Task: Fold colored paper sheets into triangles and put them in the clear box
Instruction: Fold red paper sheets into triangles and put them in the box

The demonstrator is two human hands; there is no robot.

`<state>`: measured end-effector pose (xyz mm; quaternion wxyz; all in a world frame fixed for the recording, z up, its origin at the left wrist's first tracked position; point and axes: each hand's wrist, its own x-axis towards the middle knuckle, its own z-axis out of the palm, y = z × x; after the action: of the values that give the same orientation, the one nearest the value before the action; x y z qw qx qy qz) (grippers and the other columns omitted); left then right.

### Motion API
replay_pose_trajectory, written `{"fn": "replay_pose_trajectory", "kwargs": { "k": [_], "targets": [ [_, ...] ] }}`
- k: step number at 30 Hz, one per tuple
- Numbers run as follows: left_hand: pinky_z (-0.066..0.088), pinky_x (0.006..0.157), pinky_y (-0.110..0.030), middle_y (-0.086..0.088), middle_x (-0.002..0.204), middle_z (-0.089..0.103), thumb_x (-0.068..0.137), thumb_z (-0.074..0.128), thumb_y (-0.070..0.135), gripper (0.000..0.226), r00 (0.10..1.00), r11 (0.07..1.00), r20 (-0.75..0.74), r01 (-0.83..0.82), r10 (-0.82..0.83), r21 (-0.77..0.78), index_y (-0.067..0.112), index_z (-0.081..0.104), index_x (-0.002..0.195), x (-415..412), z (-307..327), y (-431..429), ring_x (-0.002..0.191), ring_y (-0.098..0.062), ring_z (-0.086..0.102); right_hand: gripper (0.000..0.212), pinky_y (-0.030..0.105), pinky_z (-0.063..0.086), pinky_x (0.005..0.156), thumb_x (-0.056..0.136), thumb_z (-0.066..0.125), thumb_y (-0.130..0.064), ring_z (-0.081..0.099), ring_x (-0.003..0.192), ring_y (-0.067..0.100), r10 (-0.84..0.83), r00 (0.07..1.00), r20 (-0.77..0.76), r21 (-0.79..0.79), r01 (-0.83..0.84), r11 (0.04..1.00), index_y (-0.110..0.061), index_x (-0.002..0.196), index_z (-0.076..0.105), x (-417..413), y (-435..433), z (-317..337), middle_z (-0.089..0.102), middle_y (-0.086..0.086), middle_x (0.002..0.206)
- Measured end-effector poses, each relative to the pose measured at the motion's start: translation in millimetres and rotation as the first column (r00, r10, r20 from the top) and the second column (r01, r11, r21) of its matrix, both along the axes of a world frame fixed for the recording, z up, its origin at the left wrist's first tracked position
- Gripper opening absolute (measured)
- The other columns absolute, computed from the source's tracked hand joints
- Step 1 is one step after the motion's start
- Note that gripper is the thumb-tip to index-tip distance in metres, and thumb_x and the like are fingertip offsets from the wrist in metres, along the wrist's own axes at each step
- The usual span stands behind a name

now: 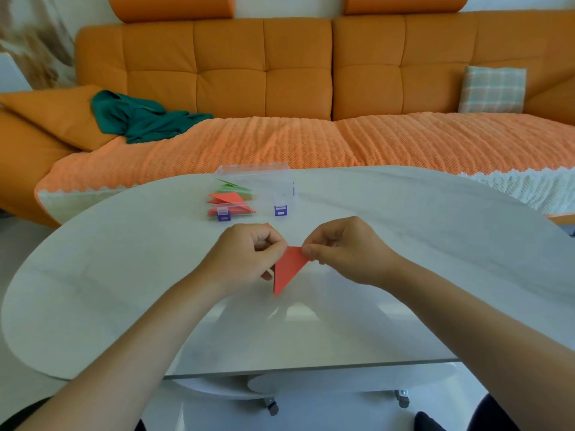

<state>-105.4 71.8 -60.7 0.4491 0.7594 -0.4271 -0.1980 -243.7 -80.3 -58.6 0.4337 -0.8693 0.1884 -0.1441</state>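
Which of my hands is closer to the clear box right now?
Left. Your left hand is just in front of the clear box; your right hand is farther off, toward the right. Both pinch the red triangle.

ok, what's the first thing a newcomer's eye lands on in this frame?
The red folded paper triangle, pinched between left hand and right hand at centre over the white oval table. Behind it, the clear plastic box with purple latches holds red and green folded triangles. The orange tufted sofa fills the background.
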Motion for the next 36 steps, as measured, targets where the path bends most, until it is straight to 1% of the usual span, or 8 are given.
{"fn": "replay_pose_trajectory", "kwargs": {
  "k": [5, 10, 13, 17, 22, 25, 29, 36],
  "targets": [
    [0.058, 0.06, -0.031, 0.007, 0.07, 0.073, 0.09, 0.067, 0.02, 0.014, 0.993, 1.0, 0.122, 0.004, -0.005, 0.003, 0.023, 0.076, 0.079, -7, -3, -2, 0.065, -0.012, 0.068, 0.011, 0.015, 0.048, 0.066, 0.089, 0.073, -0.023, 0.063, 0.066, -0.002, 0.028, 1.0, 0.004, -0.036, -0.028, 0.999, -0.025, 0.079, 0.077, 3, 3, -1, 0.072, -0.015, 0.072],
    [0.051, 0.051, -0.026, 0.002, 0.065, 0.073, 0.09, 0.061, 0.007, 0.021, 0.994, 0.997, 0.101, -0.047, 0.042, 0.055, 0.013, 0.071, 0.072, 6, 7, 3, 0.061, -0.014, 0.072, 0.014, 0.017, 0.047, 0.06, 0.09, 0.071, -0.02, 0.062, 0.062, 0.002, -0.049, 0.999, 0.005, 0.028, 0.048, 0.998, -0.023, 0.077, 0.076, 4, -3, 2, 0.072, -0.009, 0.072],
    [0.06, 0.066, -0.041, 0.003, 0.071, 0.075, 0.091, 0.059, 0.007, 0.021, 0.985, 0.987, 0.064, -0.157, 0.158, -0.028, 0.011, 0.072, 0.076, 20, 3, 5, 0.066, -0.016, 0.073, 0.016, 0.017, 0.047, 0.058, 0.091, 0.069, -0.02, 0.063, 0.062, 0.005, -0.149, 0.989, 0.024, 0.06, 0.147, 0.987, -0.021, 0.076, 0.075, 4, -9, 1, 0.072, -0.008, 0.071],
    [0.055, 0.09, -0.03, 0.014, 0.085, 0.076, 0.096, 0.063, 0.022, 0.013, 0.977, 0.965, -0.093, -0.204, 0.191, -0.162, 0.023, 0.075, 0.092, 14, -5, -3, 0.088, -0.002, 0.071, 0.016, 0.012, 0.044, 0.055, 0.092, 0.067, -0.017, 0.063, 0.062, 0.007, -0.177, 0.982, 0.06, 0.158, 0.166, 0.973, -0.016, 0.078, 0.074, 3, -8, 1, 0.073, -0.005, 0.075],
    [0.056, 0.082, -0.032, 0.012, 0.083, 0.074, 0.093, 0.068, 0.029, 0.012, 0.967, 0.96, -0.119, -0.242, 0.226, -0.144, 0.024, 0.079, 0.092, 0, -13, -9, 0.079, -0.006, 0.067, 0.015, 0.01, 0.043, 0.054, 0.093, 0.066, -0.016, 0.061, 0.062, 0.004, -0.16, 0.985, 0.062, 0.21, 0.144, 0.967, -0.013, 0.08, 0.072, 6, -2, 0, 0.072, -0.006, 0.073],
    [0.047, 0.071, -0.022, 0.016, 0.072, 0.072, 0.091, 0.07, 0.026, 0.013, 0.967, 0.96, -0.081, -0.25, 0.241, -0.129, 0.024, 0.079, 0.082, -2, -11, -9, 0.067, 0.002, 0.06, 0.013, 0.01, 0.042, 0.055, 0.092, 0.066, -0.021, 0.057, 0.061, 0.001, -0.115, 0.993, -0.031, 0.095, 0.118, 0.989, -0.02, 0.081, 0.073, 4, -2, -2, 0.068, -0.013, 0.072],
    [0.048, 0.07, -0.02, 0.014, 0.074, 0.074, 0.088, 0.068, 0.023, 0.015, 0.99, 0.991, 0.061, -0.125, 0.128, -0.054, 0.025, 0.077, 0.076, -9, -13, -7, 0.068, 0.001, 0.065, 0.007, 0.022, 0.052, 0.071, 0.09, 0.068, -0.025, 0.065, 0.078, 0.008, -0.07, 0.998, -0.002, 0.049, 0.07, 0.996, -0.029, 0.086, 0.073, 6, 3, -5, 0.072, -0.011, 0.084],
    [0.052, 0.066, -0.028, 0.012, 0.065, 0.07, 0.083, 0.068, 0.02, 0.017, 0.983, 0.995, 0.157, -0.096, 0.098, -0.022, 0.024, 0.072, 0.068, -9, -9, -7, 0.063, -0.004, 0.064, 0.015, 0.025, 0.049, 0.063, 0.092, 0.066, -0.022, 0.058, 0.066, 0.008, -0.102, 0.994, 0.034, 0.084, 0.099, 0.992, -0.024, 0.079, 0.072, 9, 5, -5, 0.071, -0.002, 0.077]
  ]
}}
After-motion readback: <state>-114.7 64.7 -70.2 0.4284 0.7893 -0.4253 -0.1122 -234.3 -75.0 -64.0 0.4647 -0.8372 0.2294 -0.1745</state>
